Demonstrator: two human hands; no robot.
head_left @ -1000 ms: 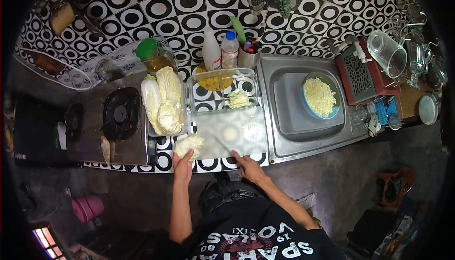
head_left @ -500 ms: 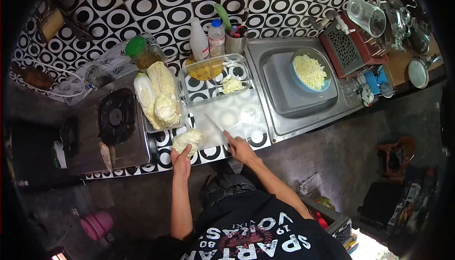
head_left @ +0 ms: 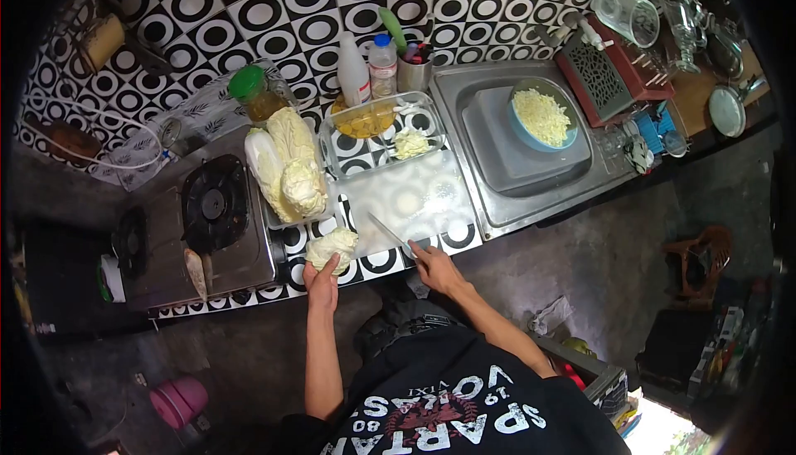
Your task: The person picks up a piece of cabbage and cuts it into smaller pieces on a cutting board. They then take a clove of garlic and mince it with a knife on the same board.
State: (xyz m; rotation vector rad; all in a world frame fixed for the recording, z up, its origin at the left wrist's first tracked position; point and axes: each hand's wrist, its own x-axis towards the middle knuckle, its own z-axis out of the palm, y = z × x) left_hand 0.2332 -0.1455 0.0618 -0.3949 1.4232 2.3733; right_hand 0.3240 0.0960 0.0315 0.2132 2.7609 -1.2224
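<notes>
My left hand (head_left: 322, 282) is closed around a pale cabbage head (head_left: 333, 248) at the counter's front edge, left of a translucent cutting board (head_left: 431, 194). The handle of a knife is gripped in my right hand (head_left: 439, 271) at the board's near edge. Its thin knife blade (head_left: 388, 229) points away and to the left, over the board. Behind the board, a clear rectangular container (head_left: 333, 163) holds a small heap of cabbage pieces (head_left: 410, 144). Whole napa cabbages (head_left: 282, 160) fill another clear tub to the left.
To the right, a blue bowl (head_left: 531, 141) of chopped cabbage sits on a grey upturned basin in the steel sink (head_left: 489, 214). On the left is a gas stove (head_left: 214, 202). Bottles (head_left: 351, 69), a utensil cup (head_left: 414, 75) and a green-lidded jar (head_left: 247, 83) stand by the wall.
The view has shifted slightly. My right hand and the knife have drawn back a little toward me, to the right. My left hand keeps its hold on the cabbage head.
</notes>
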